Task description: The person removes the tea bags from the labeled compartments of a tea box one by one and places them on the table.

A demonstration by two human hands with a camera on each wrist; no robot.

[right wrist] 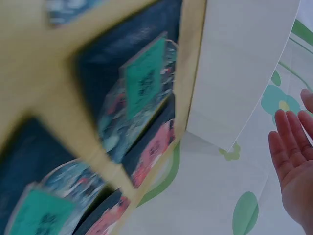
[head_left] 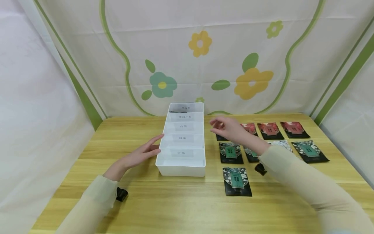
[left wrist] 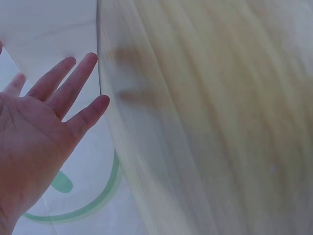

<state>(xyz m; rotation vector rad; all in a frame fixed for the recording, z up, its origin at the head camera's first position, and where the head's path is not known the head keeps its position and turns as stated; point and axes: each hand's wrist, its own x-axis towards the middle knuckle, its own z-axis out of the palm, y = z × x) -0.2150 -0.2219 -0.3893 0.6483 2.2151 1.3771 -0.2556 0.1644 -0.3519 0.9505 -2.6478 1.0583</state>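
A long white box (head_left: 181, 171) with several labelled compartments stands on the table. My left hand (head_left: 139, 155) is at its left side, fingertips right at the rim; the left wrist view shows the fingers (left wrist: 78, 81) spread and straight. Beyond the box's right side hovers my right hand (head_left: 229, 129), fingers loosely bent and nothing between them. In the right wrist view its palm (right wrist: 297, 161) faces the box's side wall (right wrist: 234, 63). Something dark (head_left: 178, 112) lies in the farthest compartment. Below the right hand is a black tea packet with a green label (head_left: 230, 152).
Several packets lie right of the box: red ones (head_left: 269, 130) at the back, green-labelled ones (head_left: 310, 151) in the middle, and one with white flowers (head_left: 237, 182) in front. The right forearm (head_left: 298, 182) covers part of them. A printed curtain (head_left: 201, 78) hangs behind the table.
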